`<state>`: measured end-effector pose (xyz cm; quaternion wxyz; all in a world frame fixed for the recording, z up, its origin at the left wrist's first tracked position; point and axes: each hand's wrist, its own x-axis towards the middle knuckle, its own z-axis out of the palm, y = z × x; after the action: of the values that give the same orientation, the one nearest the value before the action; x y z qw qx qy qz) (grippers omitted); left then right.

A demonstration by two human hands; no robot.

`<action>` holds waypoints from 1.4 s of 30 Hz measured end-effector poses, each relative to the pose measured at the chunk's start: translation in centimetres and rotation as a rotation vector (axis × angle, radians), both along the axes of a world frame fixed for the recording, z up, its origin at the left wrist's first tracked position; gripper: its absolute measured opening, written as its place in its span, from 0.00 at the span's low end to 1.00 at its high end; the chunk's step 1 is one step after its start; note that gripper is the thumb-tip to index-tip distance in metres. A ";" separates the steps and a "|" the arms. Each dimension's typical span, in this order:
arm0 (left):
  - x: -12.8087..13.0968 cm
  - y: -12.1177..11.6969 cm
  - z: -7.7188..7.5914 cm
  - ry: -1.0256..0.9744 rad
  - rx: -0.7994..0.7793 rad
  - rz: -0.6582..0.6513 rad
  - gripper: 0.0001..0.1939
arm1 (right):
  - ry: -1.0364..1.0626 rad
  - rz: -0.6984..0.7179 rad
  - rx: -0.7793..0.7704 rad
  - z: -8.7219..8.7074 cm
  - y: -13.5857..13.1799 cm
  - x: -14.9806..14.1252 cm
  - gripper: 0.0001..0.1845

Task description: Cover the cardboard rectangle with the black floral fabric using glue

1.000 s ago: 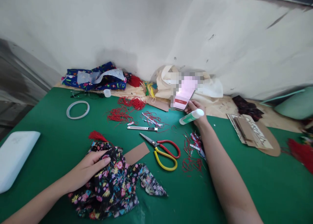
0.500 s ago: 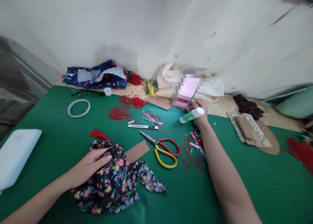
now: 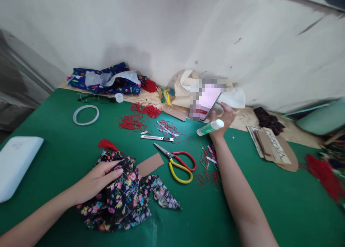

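My left hand (image 3: 104,177) grips a bunched black floral cloth (image 3: 126,204), thumb on top. A red tassel (image 3: 107,145) pokes out beyond the cloth, and a brown cardboard strip (image 3: 151,164) lies at its right edge. At the back, my right hand (image 3: 223,119) is beside a phone (image 3: 207,101) with a lit, partly blurred screen; its fingers are apart and hold nothing that I can see. A white and green glue stick (image 3: 210,127) stands in front of that hand. Scissors (image 3: 175,162) with red and yellow handles lie between my arms.
Red threads (image 3: 133,123) and a utility knife (image 3: 157,137) lie mid-table. Leftward are a tape ring (image 3: 86,115), glasses (image 3: 94,97) and a white box-like device (image 3: 20,168). Blue patterned cloth (image 3: 105,80) is against the wall; cardboard pieces (image 3: 269,146) lie right.
My right hand has drawn slightly away from the phone's lower edge and spread its fingers. The left hand keeps its hold on the cloth. The view has shifted slightly.
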<state>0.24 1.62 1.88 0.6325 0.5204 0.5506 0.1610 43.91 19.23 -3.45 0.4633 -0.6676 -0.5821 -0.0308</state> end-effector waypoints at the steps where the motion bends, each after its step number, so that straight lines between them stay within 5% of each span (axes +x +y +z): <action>1: 0.0 0.0 0.1 0.002 0.001 -0.005 0.24 | -0.070 0.005 -0.010 0.0 -0.1 -0.1 0.22; 7: -0.2 0.3 0.1 0.022 0.011 -0.032 0.25 | -0.203 0.003 -0.097 -0.6 0.3 0.0 0.32; 42: -0.2 0.3 0.2 -0.014 -0.008 -0.025 0.22 | -0.163 0.085 -0.176 -0.7 0.3 0.3 0.32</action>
<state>0.02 1.97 2.08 0.6403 0.5237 0.5402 0.1547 44.22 19.55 -4.11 0.3550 -0.6756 -0.6460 -0.0141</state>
